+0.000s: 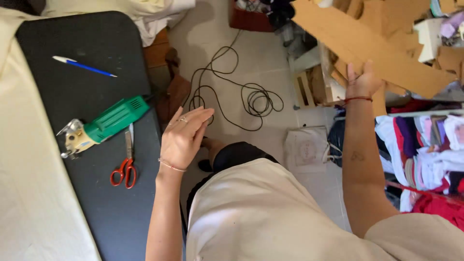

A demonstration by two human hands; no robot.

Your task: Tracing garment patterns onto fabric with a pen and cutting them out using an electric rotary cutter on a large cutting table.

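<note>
Reaching with the right hand point(363, 81) to the cardboard sheets point(386, 58), fingers pressed against the underside of the lowest sheet, thumb over its edge; grip looking like a pinch, not certain. Hovering the left hand point(186, 137) right of the black table point(96, 48), fingers straight and together, holding nothing. Judging: pulling a sheet, needing a firm two-sided grip. Cardboard: brown, flat, long, stacked overlapping, far right of the table, above folded clothes point(425, 145). Lying on the table: green cutter point(104, 124), red-handled scissors point(126, 159), pen point(82, 65).
</note>
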